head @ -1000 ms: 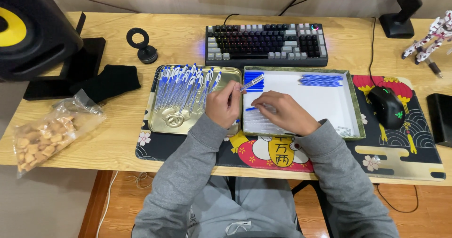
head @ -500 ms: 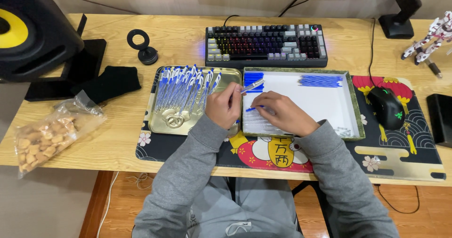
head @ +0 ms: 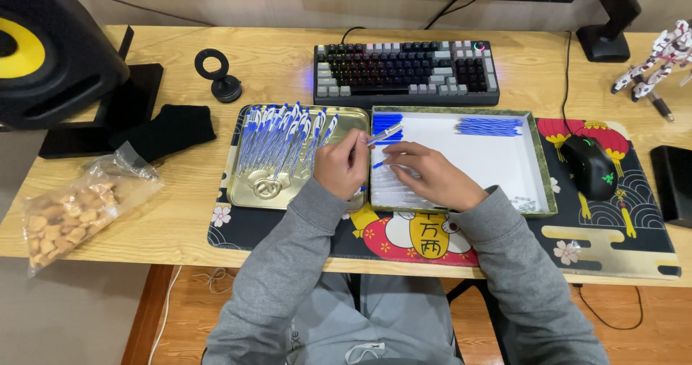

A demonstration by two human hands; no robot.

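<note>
- We see the left hand (head: pixel 340 166) closed on a slim clear-barrelled pen (head: pixel 384 133), which sticks out up and to the right over the near-left part of the white tray (head: pixel 537 192).
- We judge that pen light, stiff and rather slick (smooth plastic), best pinched along the barrel near its middle, not at the tip.
- The right hand (head: pixel 429 174) lies palm-down over the tray's left half, fingers curled; a small blue piece (head: pixel 378 164) shows at its fingertips, but we cannot tell whether they pinch it or only touch it.
- Both forearms come up from the lower edge in grey sleeves, wrists meeting above the mat on the counter (head: pixel 180 221).
- Beside the left hand, a metal tray (head: pixel 245 195) holds a row of finished blue-and-clear pens (head: pixel 281 138); a heap of blue refills (head: pixel 490 126) lies at the white tray's far side.
</note>
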